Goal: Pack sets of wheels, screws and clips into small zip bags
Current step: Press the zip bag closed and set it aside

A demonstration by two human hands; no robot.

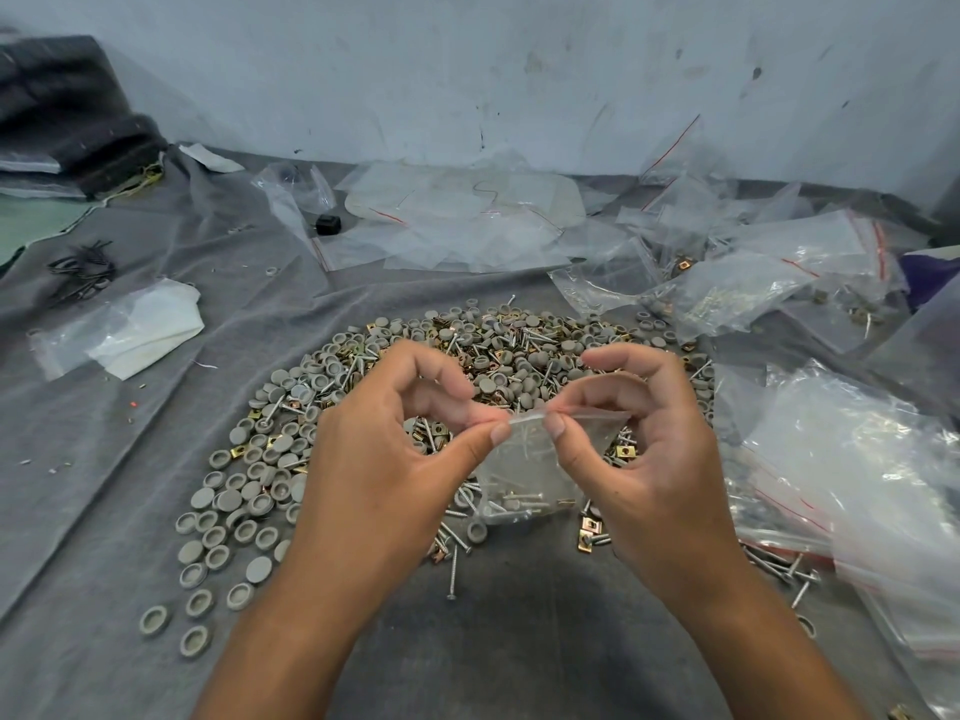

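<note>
Item: small zip bag (524, 459), clear film, held in the air over the near middle of the table, above the near edge of the parts heap. Contents: a few screws and what looks like other small parts, sunk to the bottom fold. Judged light but bottom-heavy; the film is soft, limp and slick, so it should hang from wherever I hold it and fold if taken lower down.

Hold: my left hand (395, 459) pinches the top strip between thumb and forefinger at its left end; my right hand (644, 444) pinches the same strip just beside it, thumb in front, other fingers curled behind. Both grips are narrow and closed on the zip edge. Best place to take it, I judge, is this stiffer ribbed strip (the only part with any body); whether the seal is already pressed closed I cannot tell.

Beneath: heap of grey wheels (291, 449), screws (457, 558) and brass-coloured clips (587, 532), spread across the middle of the table on grey cloth (104, 459). All are small, hard and likely to roll or scatter.

Outward: empty zip bags (457, 220) along the far edge; filled bags (753, 283) at the far right corner; more bags (857, 459) along the right edge; a white plastic wrapper (130, 330) toward the left edge.
</note>
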